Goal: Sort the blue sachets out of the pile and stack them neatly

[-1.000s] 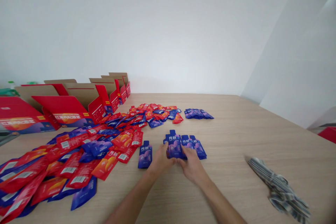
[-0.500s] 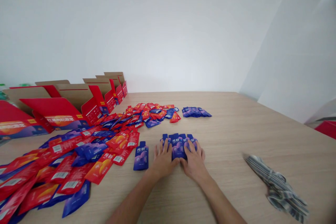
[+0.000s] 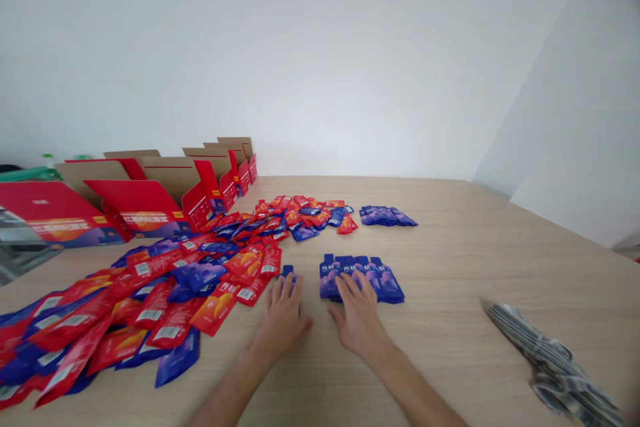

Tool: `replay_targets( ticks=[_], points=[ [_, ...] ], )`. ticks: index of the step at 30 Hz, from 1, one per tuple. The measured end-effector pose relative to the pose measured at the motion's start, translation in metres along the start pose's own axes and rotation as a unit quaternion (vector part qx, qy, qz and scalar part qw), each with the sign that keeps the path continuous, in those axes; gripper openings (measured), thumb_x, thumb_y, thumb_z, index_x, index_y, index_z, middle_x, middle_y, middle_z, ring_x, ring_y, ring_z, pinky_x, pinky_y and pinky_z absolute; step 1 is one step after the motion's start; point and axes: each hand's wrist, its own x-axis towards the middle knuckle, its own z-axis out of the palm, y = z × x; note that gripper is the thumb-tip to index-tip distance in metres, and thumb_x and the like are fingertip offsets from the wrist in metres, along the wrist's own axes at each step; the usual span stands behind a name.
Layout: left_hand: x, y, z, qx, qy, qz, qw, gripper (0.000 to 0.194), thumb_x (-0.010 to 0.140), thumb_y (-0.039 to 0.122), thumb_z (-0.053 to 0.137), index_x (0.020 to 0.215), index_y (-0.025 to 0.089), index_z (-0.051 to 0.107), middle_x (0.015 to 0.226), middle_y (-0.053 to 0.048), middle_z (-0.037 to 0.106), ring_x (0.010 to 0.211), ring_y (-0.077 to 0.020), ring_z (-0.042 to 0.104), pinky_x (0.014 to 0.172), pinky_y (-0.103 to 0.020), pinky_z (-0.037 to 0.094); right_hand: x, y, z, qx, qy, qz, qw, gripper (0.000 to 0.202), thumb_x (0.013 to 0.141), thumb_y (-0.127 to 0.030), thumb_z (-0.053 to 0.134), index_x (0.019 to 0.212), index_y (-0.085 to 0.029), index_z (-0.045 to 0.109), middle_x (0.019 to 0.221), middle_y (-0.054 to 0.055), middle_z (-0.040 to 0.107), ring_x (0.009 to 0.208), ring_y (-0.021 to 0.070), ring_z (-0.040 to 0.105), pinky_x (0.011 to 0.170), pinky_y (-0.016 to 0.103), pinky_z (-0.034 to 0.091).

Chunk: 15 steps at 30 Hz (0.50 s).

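Note:
My left hand [image 3: 283, 317] lies palm down with its fingers stretched over a single purple-blue pouch [image 3: 287, 269]. Most of that pouch is hidden; its spout end shows past the fingertips. To the right, my right hand [image 3: 361, 320] is open, fingers spread over a row of overlapping purple-blue pouches [image 3: 389, 285]. Their spout ends all point away from me. Left of my hands spreads a large loose pile of red pouches [image 3: 165, 331] and purple-blue ones mixed together.
Open red cardboard boxes [image 3: 135, 203] stand in a line along the left back. Farther off on the wooden table [image 3: 450, 247] lies another overlapped group of purple-blue pouches [image 3: 387, 216]. A grey striped cloth bundle [image 3: 550, 353] with a pointed end sits at the right.
My left hand has left the row and moved left onto the single pouch. My right hand stays at the row, whose left pouch is now uncovered. The view has turned slightly left.

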Motion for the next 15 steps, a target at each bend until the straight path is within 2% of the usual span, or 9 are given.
replay_targets(
  ticks=[3, 6, 11, 15],
  points=[
    [-0.01, -0.031, 0.001, 0.023, 0.015, -0.031, 0.999, 0.081, 0.076, 0.038, 0.059, 0.15, 0.024, 0.031, 0.159, -0.012, 0.024, 0.145, -0.0322, 0.02, 0.116, -0.05, 0.012, 0.005, -0.033, 0.017, 0.034, -0.037, -0.038, 0.998, 0.059, 0.084, -0.031, 0.056, 0.14, -0.017, 0.048, 0.143, 0.012, 0.049, 0.142, 0.0342, 0.021, 0.115, 0.049, 0.021],
    [-0.015, -0.047, 0.003, 0.028, 0.01, -0.017, 0.999, 0.067, 0.081, 0.037, 0.054, 0.146, 0.029, 0.038, 0.16, -0.008, 0.022, 0.144, -0.0315, 0.024, 0.115, -0.051, 0.015, 0.011, -0.056, 0.036, 0.047, -0.071, -0.057, 0.995, 0.057, 0.085, -0.032, 0.054, 0.14, -0.017, 0.047, 0.139, 0.014, 0.052, 0.141, 0.0362, 0.025, 0.113, 0.051, 0.024],
    [-0.018, -0.053, 0.003, 0.024, -0.007, -0.001, 1.0, 0.06, 0.085, 0.025, 0.046, 0.145, 0.029, 0.041, 0.154, -0.007, 0.037, 0.144, -0.0309, 0.024, 0.115, -0.054, 0.015, 0.015, -0.067, 0.051, 0.048, -0.118, -0.073, 0.989, 0.059, 0.085, -0.029, 0.053, 0.142, -0.018, 0.044, 0.142, 0.015, 0.049, 0.144, 0.038, 0.02, 0.111, 0.056, 0.022],
    [-0.019, -0.054, 0.005, 0.005, 0.009, 0.011, 1.0, 0.057, 0.086, 0.024, 0.047, 0.143, 0.029, 0.045, 0.149, -0.006, 0.044, 0.145, -0.0293, 0.024, 0.116, -0.054, 0.011, 0.014, -0.068, 0.054, 0.07, -0.118, -0.061, 0.989, 0.063, 0.082, -0.022, 0.052, 0.145, -0.022, 0.04, 0.146, 0.011, 0.046, 0.144, 0.035, 0.02, 0.112, 0.055, 0.021]
  ],
)
